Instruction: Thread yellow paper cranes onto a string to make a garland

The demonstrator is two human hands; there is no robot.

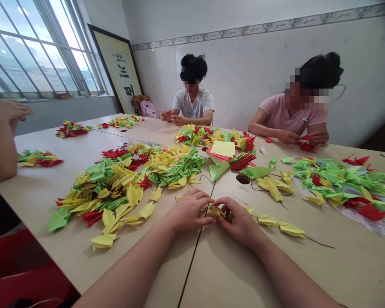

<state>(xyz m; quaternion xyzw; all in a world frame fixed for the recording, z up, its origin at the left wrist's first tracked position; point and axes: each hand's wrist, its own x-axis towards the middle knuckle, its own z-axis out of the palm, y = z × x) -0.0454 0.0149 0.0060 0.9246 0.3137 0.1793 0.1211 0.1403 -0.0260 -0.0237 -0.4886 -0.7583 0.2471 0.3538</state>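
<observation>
My right hand (240, 220) pinches a yellow folded-paper crane (218, 211) above the seam between the tabletops. Close against it, my left hand (190, 209) has its thumb and fingertips bent toward the crane; whether they grip it or the dark string is hidden. To the right, yellow folded cranes (280, 224) lie threaded on a dark string (319, 244). Left of my hands spreads a large heap of yellow, green and red folded cranes (115, 184), with a yellow row trailing along its near side.
Square paper sheets (223, 148) lie stacked ahead, beside a round table hole (243, 179). Another crane pile (336, 184) rests at right on a patterned sheet. Two people (194, 100) sit across the table (141, 265) with red paper; another person's arm (1, 137) is at left.
</observation>
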